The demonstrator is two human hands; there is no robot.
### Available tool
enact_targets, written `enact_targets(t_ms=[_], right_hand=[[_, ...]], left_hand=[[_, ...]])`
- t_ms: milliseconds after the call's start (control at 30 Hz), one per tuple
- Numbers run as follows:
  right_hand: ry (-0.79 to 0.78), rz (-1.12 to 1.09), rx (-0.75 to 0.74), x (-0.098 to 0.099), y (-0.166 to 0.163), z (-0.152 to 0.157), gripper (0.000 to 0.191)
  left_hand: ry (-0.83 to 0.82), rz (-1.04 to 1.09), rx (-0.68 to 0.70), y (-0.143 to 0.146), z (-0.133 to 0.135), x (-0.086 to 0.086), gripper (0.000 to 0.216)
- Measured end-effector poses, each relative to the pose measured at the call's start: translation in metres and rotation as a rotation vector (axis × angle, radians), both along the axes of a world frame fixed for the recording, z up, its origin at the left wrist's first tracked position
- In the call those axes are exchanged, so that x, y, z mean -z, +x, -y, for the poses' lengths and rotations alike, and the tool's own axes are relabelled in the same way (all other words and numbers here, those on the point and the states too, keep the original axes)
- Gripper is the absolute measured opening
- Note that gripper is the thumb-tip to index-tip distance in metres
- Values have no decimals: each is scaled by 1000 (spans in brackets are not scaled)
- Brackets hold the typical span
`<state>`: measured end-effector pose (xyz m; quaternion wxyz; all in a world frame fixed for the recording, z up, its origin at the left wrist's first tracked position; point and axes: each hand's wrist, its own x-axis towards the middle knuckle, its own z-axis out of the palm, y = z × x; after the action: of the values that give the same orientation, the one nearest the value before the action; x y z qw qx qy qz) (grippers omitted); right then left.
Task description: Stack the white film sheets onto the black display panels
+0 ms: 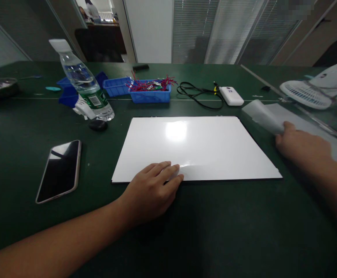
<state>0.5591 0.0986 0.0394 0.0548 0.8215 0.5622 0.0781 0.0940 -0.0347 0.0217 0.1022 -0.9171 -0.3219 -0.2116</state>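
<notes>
"Where's the white panel (209,150)?"
"Flat on the table (229,227), left hand (153,187) loosely open on its near edge."
"And the sheet (263,116)?"
"Beside it, curled (likely light, floppy, slippery): hold its edges. Blur hides whether the right hand (305,143) pinches it."

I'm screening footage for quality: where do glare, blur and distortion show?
In the head view, glare whitens the whiteboard's far half, and the smartphone carries a pale reflection; also there, the right hand looks slightly soft, and the water bottle leans outward, likely wide-angle distortion.
</notes>
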Motion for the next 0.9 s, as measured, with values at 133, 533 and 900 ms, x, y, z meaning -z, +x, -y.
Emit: enact_targets(t_ms=[133, 533, 900], right_hand=[[68, 44, 11, -8, -10, 5, 73], [433, 97, -677, -14, -98, 55, 44], [174, 26, -796, 20, -91, 40, 61]], left_hand=[[-2, 9, 4, 0, 0, 0, 29], [-12, 12, -2, 0, 0, 1, 29], [-30, 2, -10, 0, 0, 1, 29]])
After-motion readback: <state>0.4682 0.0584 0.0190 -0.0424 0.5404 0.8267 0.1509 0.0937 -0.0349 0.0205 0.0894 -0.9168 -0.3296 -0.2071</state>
